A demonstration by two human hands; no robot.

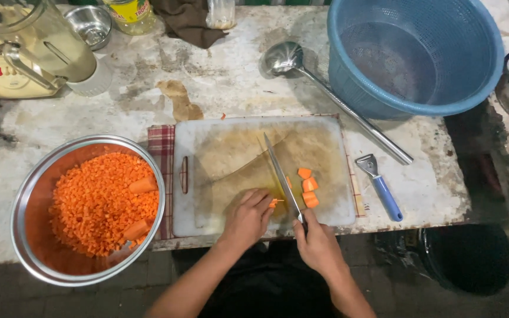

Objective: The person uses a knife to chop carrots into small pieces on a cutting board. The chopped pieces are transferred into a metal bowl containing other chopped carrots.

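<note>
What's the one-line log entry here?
left hand: steadies carrot piece | right hand: grips knife | cutting board: carrot chunks

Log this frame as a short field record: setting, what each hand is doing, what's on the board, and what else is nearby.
setting: worn white table, seen from above
left hand: pressing a small carrot piece onto the cutting board
right hand: gripping a knife, blade beside the piece
on board: carrot chunks right of the blade
left: metal bowl of diced carrot
right: peeler, ladle, blue basket
back: blender
</note>
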